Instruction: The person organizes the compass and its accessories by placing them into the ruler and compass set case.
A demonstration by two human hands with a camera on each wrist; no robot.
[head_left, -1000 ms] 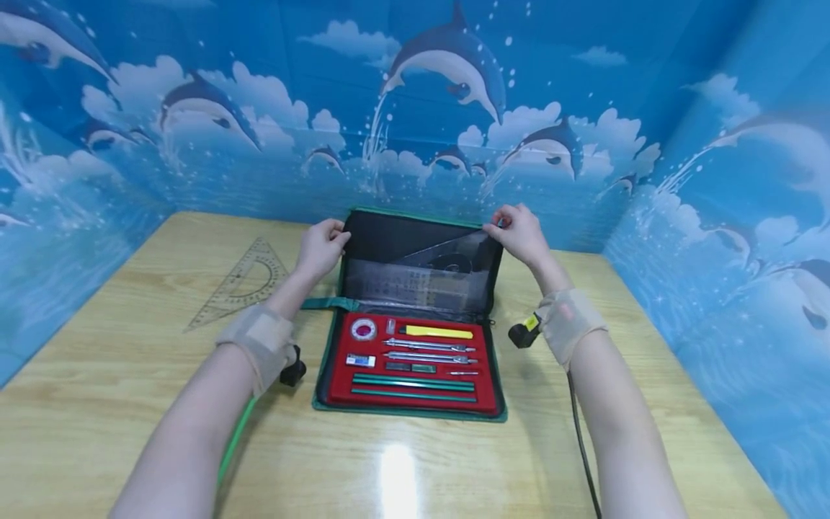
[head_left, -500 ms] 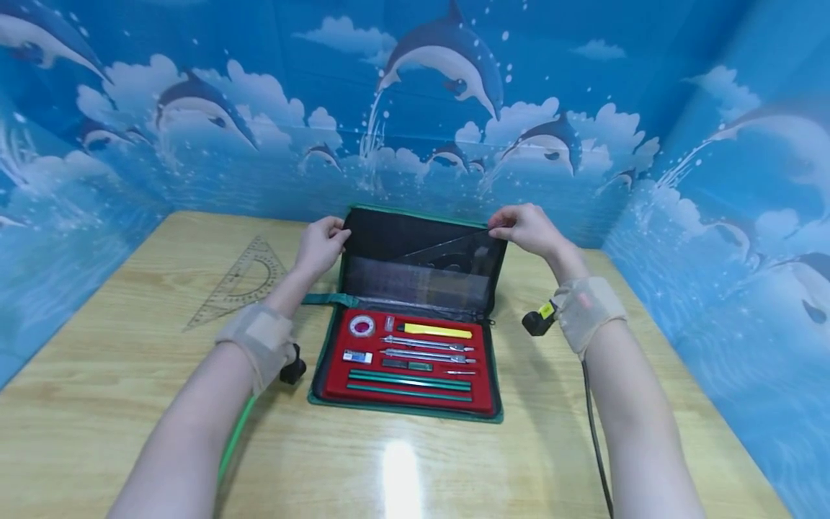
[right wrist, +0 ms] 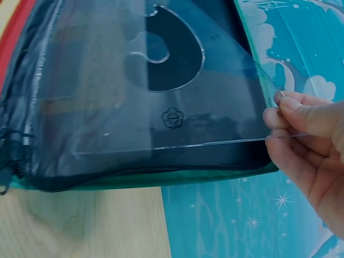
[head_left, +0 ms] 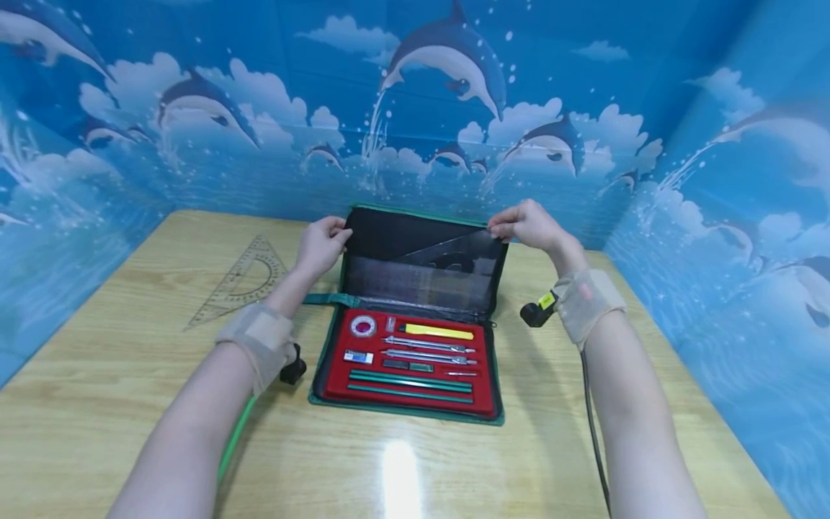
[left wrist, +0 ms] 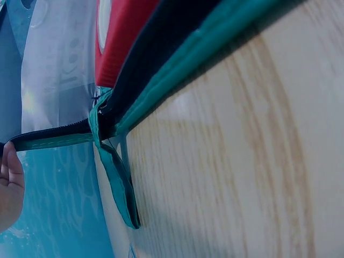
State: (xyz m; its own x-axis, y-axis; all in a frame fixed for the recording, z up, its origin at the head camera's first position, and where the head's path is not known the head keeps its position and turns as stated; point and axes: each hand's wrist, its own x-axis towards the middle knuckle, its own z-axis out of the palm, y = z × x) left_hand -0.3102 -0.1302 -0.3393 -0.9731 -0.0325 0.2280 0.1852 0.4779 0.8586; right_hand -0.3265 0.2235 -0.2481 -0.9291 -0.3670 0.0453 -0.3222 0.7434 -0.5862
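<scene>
A green zip case (head_left: 407,412) lies open on the table, its black lid (head_left: 382,234) raised at the back. My left hand (head_left: 320,249) pinches the lid's upper left edge, also seen in the left wrist view. With my right hand (head_left: 530,227) I pinch the pointed corner of a clear plastic set square (right wrist: 226,115) at the lid's upper right corner. The set square sits partly behind the lid's clear pocket (right wrist: 91,107), and its round cut-out shows. A second transparent drawing triangle (head_left: 223,295) lies flat on the table, left of the case.
The red tray (head_left: 337,378) holds a yellow cutter (head_left: 437,331), compasses (head_left: 428,357), an eraser (head_left: 359,357), a round tape-like ring (head_left: 363,326) and green pencils (head_left: 408,378). A green strap (head_left: 324,298) sticks out left. A dolphin-printed backdrop (head_left: 415,166) rises behind the table.
My right hand and wrist have shifted a little to the right, still pinching the set square's corner. The case's front edge has moved slightly left. My left hand has barely moved.
</scene>
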